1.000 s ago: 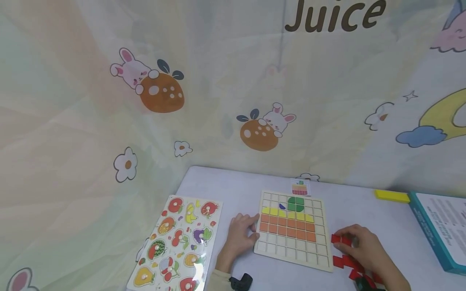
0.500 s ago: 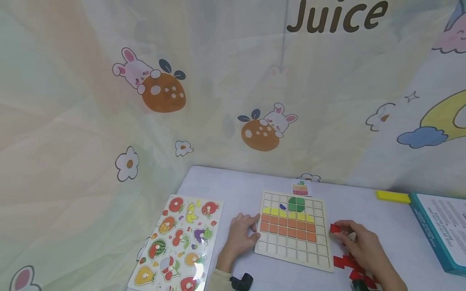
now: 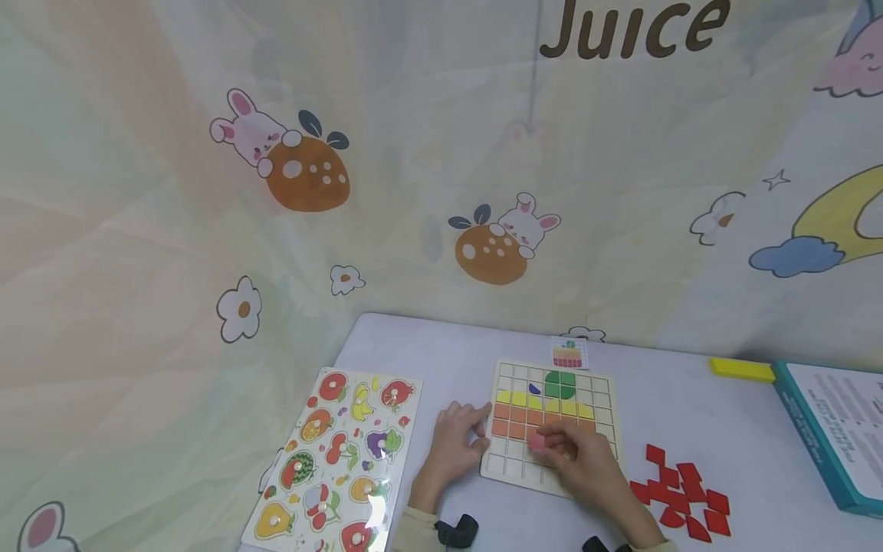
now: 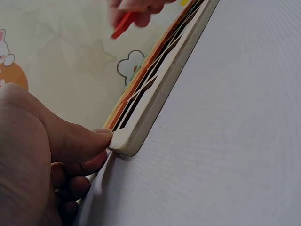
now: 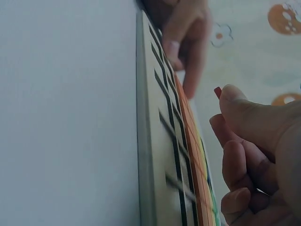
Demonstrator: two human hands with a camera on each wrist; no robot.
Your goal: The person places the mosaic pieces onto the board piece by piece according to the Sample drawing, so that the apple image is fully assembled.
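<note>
Over the near rows of the grid board (image 3: pixel 552 429), close to the table's near edge, the right hand (image 3: pixel 582 460) hovers, thumb and fingers pinching a small red tile (image 3: pixel 536 441) just above the empty squares below the orange band. Left wrist view confirms the tile (image 4: pixel 123 26) held clear of the board surface. Left hand (image 3: pixel 455 445) rests on the table (image 3: pixel 428 353), thumb pressed against the board's left edge (image 4: pixel 124 141), other fingers loosely curled, grasping nothing. Loose red tiles (image 3: pixel 679 491) lie in a heap right of the board. Fruit puzzle (image 3: pixel 338 460) sits at the table's left edge; teal box (image 3: pixel 828 437) at the right edge, a yellow block (image 3: pixel 741 369) beside it.
</note>
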